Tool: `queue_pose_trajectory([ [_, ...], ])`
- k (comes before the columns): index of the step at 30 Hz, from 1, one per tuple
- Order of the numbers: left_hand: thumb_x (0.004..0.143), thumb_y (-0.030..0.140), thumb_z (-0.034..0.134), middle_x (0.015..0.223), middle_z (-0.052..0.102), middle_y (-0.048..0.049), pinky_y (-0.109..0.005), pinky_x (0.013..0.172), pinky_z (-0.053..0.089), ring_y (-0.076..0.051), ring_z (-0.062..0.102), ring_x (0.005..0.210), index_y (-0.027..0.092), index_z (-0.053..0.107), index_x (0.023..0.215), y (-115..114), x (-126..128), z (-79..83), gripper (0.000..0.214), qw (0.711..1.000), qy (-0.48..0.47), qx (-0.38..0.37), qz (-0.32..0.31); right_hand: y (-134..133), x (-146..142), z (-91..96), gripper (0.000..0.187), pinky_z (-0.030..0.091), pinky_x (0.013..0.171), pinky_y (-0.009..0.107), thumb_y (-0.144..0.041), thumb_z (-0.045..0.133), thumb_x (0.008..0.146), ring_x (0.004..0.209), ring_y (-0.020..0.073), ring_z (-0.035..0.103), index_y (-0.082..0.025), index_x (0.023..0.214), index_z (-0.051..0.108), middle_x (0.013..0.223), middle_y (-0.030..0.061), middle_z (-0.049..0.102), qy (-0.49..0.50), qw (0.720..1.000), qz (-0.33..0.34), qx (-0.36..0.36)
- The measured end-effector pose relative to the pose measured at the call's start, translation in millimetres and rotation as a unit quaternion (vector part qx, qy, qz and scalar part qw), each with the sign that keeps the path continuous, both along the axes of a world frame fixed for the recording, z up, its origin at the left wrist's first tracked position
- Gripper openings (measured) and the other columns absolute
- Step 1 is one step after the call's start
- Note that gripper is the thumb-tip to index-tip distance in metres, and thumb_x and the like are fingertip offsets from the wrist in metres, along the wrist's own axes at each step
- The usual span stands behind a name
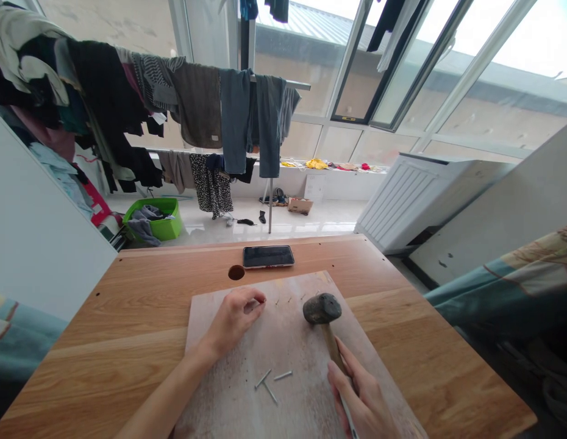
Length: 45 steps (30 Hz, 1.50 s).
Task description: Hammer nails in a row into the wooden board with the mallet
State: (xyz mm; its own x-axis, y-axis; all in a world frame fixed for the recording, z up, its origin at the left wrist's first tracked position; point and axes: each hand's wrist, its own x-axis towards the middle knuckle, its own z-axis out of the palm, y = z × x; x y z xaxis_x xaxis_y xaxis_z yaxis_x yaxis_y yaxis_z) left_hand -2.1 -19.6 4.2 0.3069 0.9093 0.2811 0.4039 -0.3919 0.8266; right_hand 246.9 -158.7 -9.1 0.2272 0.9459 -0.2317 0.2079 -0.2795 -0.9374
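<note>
Over the board [219, 390], the right hand [359, 390] grips the hammer [324, 311] by its handle, best hold for that heavy-looking head; the left hand [238, 317] pinches what seems a slim, stiff nail [264, 301].

A board [302, 350] lies on the table [141, 329]. Along its far part stands a row of nails [289, 299], with the left hand [238, 317] at the row's left end. The hammer [326, 329], in the right hand [361, 390], has its head over the board, before the row's right end. Three loose nails [283, 375] lie nearer, between the hands. Behind the board, a smartphone [268, 256] rests on the table; a hole [236, 272] lies just left of it. Beyond the table, a basket [169, 228] holding clothes [146, 222] stands to the left, with a cardboard box [300, 206] farther right on the floor [331, 216].
</note>
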Motion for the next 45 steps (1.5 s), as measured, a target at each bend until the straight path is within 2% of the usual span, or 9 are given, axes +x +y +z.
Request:
queue_pose_trajectory([
  [4, 0.086, 0.015, 0.060, 0.092, 0.074, -0.0037, -0.033, 0.084, 0.054, -0.020, 0.069, 0.089, 0.021, 0.070, 0.093, 1, -1, -0.4, 0.014, 0.999, 0.021, 0.027, 0.000, 4, -3, 5.2, 0.077, 0.031, 0.030, 0.020, -0.062, 0.052, 0.094, 0.031, 0.0101, 0.039, -0.010, 0.151, 0.048, 0.050, -0.0086, 0.046, 0.004, 1.000, 0.019, 0.010],
  [11, 0.084, 0.013, 0.063, 0.092, 0.074, -0.0031, -0.033, 0.085, 0.052, -0.020, 0.070, 0.088, 0.021, 0.069, 0.094, 1, 0, -0.5, 0.014, 0.999, 0.024, 0.021, 0.010, 19, -28, 29.0, 0.069, 0.032, 0.032, 0.018, -0.056, 0.055, 0.094, 0.031, 0.0075, 0.038, -0.012, 0.147, 0.053, 0.052, -0.0104, 0.044, 0.041, 0.997, 0.061, 0.021],
  [17, 0.085, 0.010, 0.061, 0.091, 0.073, -0.0018, -0.035, 0.089, 0.051, -0.021, 0.068, 0.090, 0.022, 0.068, 0.107, 3, 1, -7.5, 0.026, 0.998, 0.041, 0.042, 0.011, 30, -48, 40.6, 0.067, 0.034, 0.032, 0.018, -0.052, 0.054, 0.095, 0.033, 0.0079, 0.039, -0.012, 0.148, 0.052, 0.050, -0.0115, 0.042, 0.027, 0.995, 0.089, 0.026],
  [25, 0.078, 0.005, 0.062, 0.089, 0.073, -0.0013, -0.032, 0.086, 0.051, -0.020, 0.068, 0.085, 0.022, 0.068, 0.111, 2, 3, -3.3, 0.038, 0.998, 0.032, 0.046, 0.008, 32, -54, 36.9, 0.064, 0.038, 0.034, 0.020, -0.058, 0.052, 0.096, 0.034, 0.0117, 0.042, -0.018, 0.145, 0.058, 0.049, -0.0071, 0.047, -0.051, 0.989, 0.133, 0.051],
  [32, 0.080, 0.005, 0.061, 0.095, 0.073, -0.0031, -0.034, 0.090, 0.051, -0.021, 0.068, 0.090, 0.022, 0.066, 0.114, 4, 1, -9.2, 0.038, 0.998, 0.039, 0.043, 0.000, 31, -53, 35.6, 0.063, 0.045, 0.039, 0.022, -0.057, 0.052, 0.096, 0.039, 0.0138, 0.050, -0.019, 0.145, 0.060, 0.052, -0.0048, 0.052, -0.052, 0.987, 0.138, 0.057],
  [37, 0.087, 0.019, 0.067, 0.103, 0.069, -0.0064, -0.038, 0.089, 0.053, -0.024, 0.066, 0.096, 0.020, 0.061, 0.110, -4, -2, -0.3, 0.024, 0.994, 0.084, 0.063, 0.020, 15, -38, 24.5, 0.071, 0.042, 0.034, 0.023, -0.063, 0.055, 0.092, 0.034, 0.0131, 0.045, -0.016, 0.145, 0.060, 0.047, -0.0057, 0.050, -0.040, 0.995, 0.081, 0.043],
  [40, 0.091, 0.016, 0.059, 0.096, 0.067, -0.0067, -0.040, 0.084, 0.051, -0.025, 0.064, 0.091, 0.020, 0.059, 0.094, -29, 4, 18.9, 0.004, 0.971, 0.191, 0.145, 0.015, 0, -21, 12.7, 0.071, 0.043, 0.033, 0.026, -0.065, 0.057, 0.089, 0.034, 0.0178, 0.051, -0.019, 0.142, 0.063, 0.043, -0.0031, 0.052, -0.048, 0.998, 0.048, 0.019],
  [43, 0.090, 0.011, 0.056, 0.086, 0.067, -0.0061, -0.038, 0.075, 0.049, -0.024, 0.062, 0.080, 0.020, 0.060, 0.089, -64, 22, 32.7, 0.010, 0.914, 0.307, 0.239, -0.115, -10, -6, 3.2, 0.067, 0.044, 0.032, 0.031, -0.066, 0.061, 0.086, 0.036, 0.0242, 0.057, -0.025, 0.138, 0.067, 0.042, 0.0005, 0.057, -0.055, 0.998, 0.035, -0.002],
  [45, 0.089, 0.013, 0.058, 0.081, 0.068, -0.0086, -0.039, 0.069, 0.047, -0.025, 0.062, 0.073, 0.017, 0.064, 0.095, -85, 38, 31.3, 0.010, 0.870, 0.365, 0.293, -0.154, -12, 1, -1.2, 0.066, 0.045, 0.032, 0.032, -0.067, 0.060, 0.086, 0.037, 0.0261, 0.059, -0.027, 0.138, 0.068, 0.045, 0.0023, 0.061, -0.059, 0.998, 0.036, -0.010],
])
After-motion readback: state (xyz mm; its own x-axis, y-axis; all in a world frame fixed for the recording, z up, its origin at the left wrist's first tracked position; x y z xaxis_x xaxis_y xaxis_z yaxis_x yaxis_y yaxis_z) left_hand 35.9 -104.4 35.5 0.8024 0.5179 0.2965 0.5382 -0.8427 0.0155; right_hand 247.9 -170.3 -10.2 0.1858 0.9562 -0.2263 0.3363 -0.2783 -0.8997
